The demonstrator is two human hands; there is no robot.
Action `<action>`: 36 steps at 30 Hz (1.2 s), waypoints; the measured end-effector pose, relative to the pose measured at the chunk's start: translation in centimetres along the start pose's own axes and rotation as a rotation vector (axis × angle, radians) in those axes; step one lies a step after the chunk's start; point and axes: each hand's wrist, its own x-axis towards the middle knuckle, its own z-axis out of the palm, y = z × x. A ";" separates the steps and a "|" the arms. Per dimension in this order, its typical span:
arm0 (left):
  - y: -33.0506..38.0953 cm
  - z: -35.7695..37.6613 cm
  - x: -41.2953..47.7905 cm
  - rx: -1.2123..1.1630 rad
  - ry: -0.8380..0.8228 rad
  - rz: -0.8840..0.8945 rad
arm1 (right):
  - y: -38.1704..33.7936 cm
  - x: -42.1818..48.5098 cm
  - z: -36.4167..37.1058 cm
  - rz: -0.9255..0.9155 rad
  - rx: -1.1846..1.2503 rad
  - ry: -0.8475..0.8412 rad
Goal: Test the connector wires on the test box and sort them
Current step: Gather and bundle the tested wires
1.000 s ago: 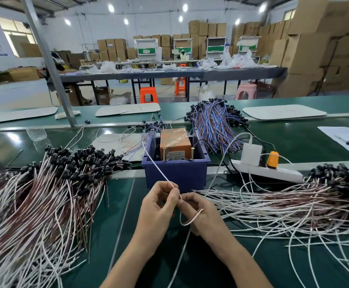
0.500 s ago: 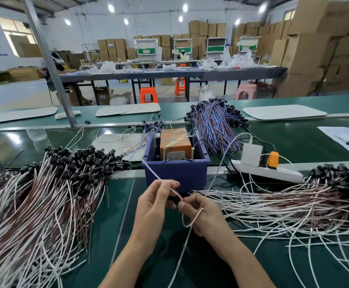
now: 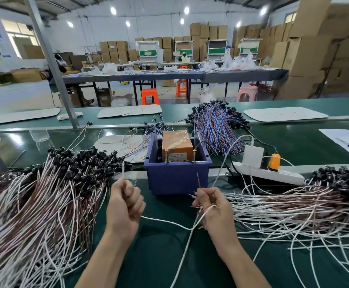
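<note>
On the dark green table (image 3: 148,258), nearest the viewer, a single connector wire (image 3: 165,222) is held between both hands; its thin, limp lead splits into a white strand and a brownish one, and the joined part trails off toward 6 o'clock. The white strand is gripped in the curled fingers of the left hand (image 3: 125,204), its end standing upright above the fist. The brown strand is pinched by the right hand (image 3: 213,206), its stiff tip also pointing up. The coming move is judged to turn on the two brass posts: the left post (image 3: 166,155) lies at about 1 o'clock from the left hand, the right post (image 3: 194,155) at about 12 o'clock from the right hand, each hand being nearer its own post. Both posts stand upright at the near face of the orange, tape-wrapped test box (image 3: 176,142), which is seated in a blue plastic bin (image 3: 177,179). Heaps of similar wires with black moulded connectors are spread at 9 o'clock (image 3: 44,204) and 3 o'clock (image 3: 294,208). Farther off, a white power strip (image 3: 273,174) and a blue-and-red wire bundle (image 3: 217,127) are seen.
</note>
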 end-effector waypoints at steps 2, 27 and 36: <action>-0.6 0.6 -0.4 0.205 -0.029 0.078 | 0.0 0.1 -0.1 -0.038 0.034 0.088; -5.2 1.8 0.8 0.986 0.102 0.654 | 0.5 2.4 2.3 -0.370 -0.257 0.371; -5.3 1.9 0.6 0.996 0.081 0.636 | 0.6 2.4 2.3 -0.357 -0.274 0.337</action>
